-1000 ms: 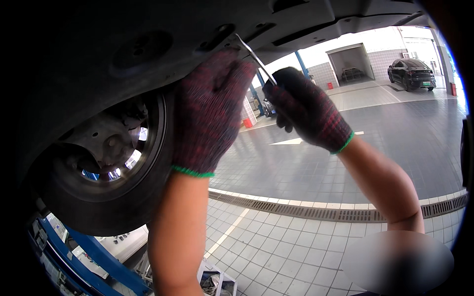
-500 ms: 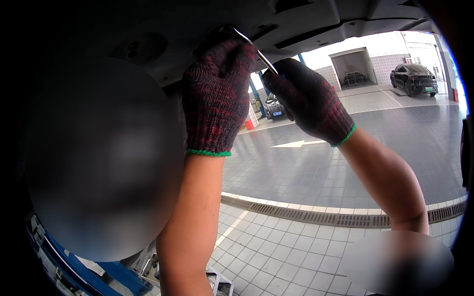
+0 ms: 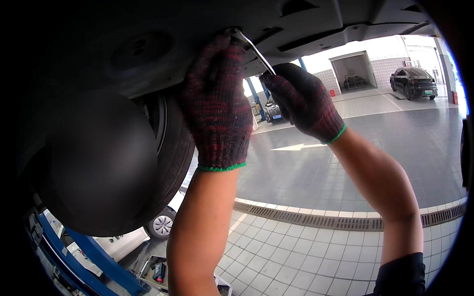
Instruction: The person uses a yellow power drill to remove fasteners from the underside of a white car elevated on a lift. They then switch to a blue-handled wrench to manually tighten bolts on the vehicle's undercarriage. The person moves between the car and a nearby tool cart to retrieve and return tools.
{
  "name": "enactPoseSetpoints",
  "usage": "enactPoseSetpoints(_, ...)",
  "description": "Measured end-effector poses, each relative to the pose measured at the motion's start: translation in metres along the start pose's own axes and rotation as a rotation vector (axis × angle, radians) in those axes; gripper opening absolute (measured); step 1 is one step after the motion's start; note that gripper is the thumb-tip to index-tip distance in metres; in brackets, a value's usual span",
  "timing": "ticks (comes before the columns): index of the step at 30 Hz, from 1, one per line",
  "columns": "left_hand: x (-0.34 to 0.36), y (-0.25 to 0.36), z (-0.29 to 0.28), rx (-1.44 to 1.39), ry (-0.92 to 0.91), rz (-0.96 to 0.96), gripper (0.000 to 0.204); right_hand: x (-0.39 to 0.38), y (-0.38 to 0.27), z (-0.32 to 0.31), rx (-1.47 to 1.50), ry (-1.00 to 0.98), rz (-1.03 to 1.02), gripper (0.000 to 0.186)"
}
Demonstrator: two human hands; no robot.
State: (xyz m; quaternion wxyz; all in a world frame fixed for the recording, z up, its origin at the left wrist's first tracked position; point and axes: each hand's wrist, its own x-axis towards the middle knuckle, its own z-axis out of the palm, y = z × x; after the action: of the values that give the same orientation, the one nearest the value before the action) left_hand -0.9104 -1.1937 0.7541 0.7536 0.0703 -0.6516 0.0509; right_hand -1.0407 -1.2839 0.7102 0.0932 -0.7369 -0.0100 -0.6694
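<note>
We are under a raised car, both hands up against its dark underside [image 3: 148,34]. Our left hand [image 3: 215,98], in a dark red knitted glove with a green cuff, presses up at the spot where the metal tool [image 3: 253,48] meets the panel; its fingers are curled there, but we cannot tell whether they pinch the tool's tip or only steady it. Our right hand [image 3: 302,101], gloved the same way, is clenched around the lower end of the tool, so only the thin bright shaft shows, slanting down and to the right between the two hands.

Compared with half a second ago, our hands are in nearly the same grip, though the left forearm now stands a little further right and the left cuff sits lower in the view. The tool's upper end remains at the same point on the underside. The tyre [image 3: 170,148] shows again just left of our left wrist, where earlier it was hidden. A blue lift arm [image 3: 94,259] crosses the lower left, and a tray of small parts [image 3: 155,270] lies on the light tiled floor [image 3: 306,251]. A long drain grate [image 3: 316,219] runs across the floor, and a dark car [image 3: 414,79] stands far off at the right.
</note>
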Motion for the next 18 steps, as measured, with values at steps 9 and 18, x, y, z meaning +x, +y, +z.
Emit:
enactPoseSetpoints(9, 0.003, 0.001, 0.012, 0.092, 0.019, -0.072, 0.022, 0.006, -0.001, 0.003, 0.164, -0.031, 0.134, 0.027)
enactPoseSetpoints(18, 0.005, -0.001, 0.010, 0.323, 0.014, 0.064, 0.022, 0.006, 0.010, 0.001, 0.096, -0.050, 0.043, 0.028)
